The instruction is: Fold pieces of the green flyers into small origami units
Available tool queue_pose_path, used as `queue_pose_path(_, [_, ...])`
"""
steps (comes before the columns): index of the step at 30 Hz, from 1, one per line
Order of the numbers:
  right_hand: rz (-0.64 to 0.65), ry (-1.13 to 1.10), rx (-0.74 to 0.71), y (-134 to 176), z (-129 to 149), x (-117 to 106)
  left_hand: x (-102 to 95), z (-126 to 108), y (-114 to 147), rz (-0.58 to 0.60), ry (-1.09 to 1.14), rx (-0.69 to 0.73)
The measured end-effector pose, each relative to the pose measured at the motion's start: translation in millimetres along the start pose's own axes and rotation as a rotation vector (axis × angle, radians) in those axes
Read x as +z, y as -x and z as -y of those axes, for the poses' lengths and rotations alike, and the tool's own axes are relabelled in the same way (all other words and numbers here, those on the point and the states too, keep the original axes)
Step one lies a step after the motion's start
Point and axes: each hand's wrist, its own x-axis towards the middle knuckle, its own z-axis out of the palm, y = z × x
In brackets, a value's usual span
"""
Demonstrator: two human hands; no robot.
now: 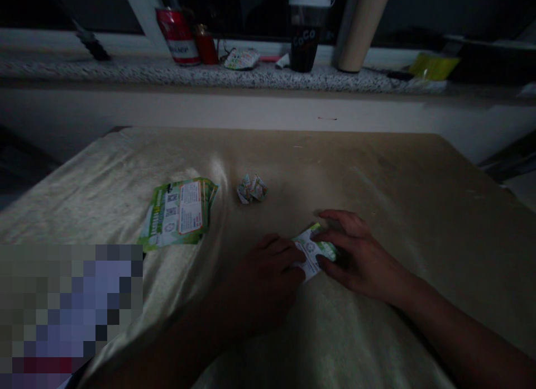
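Note:
Near the middle of the table, a folded green and white printed leaflet (pixel 310 260) lies tilted on the cloth. My left hand (pixel 274 272) is curled at its left edge, with the fingertips closed on the paper. Over the right part of the leaflet is my right hand (pixel 355 252), its thumb and fingers spread apart and bent, the fingertips at the paper. Part of the leaflet is hidden under both hands. Farther left, a stack of similar green leaflets (pixel 176 213) lies fanned. A folded, many-faceted paper piece (pixel 252 188) sits beyond my left hand.
A shiny beige cloth (pixel 397 182) covers the table. On the speckled sill (pixel 251 79) behind stand a red can (pixel 179 37), a dark lidded cup (pixel 305 40), a pale tube (pixel 363 29) and a crumpled wrapper (pixel 242 59). The lower left corner is pixelated.

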Motion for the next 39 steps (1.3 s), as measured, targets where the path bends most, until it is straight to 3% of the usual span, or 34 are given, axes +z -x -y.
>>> queue_pose_path(12, [0.067, -0.011, -0.075, 0.6, -4.2, 3.6, 0.1, 0.3, -0.8, 0.017, 0.036, -0.021])
queue_pose_path(25, [0.07, -0.085, -0.065, 0.1, 0.5, 4.9, -2.1, 4.2, -2.7, 0.051, 0.064, -0.038])
queue_pose_path(39, [0.076, -0.077, -0.046, -1.4, 5.0, 5.6, 7.1, 17.0, -4.7, -0.038, 0.166, -0.299])
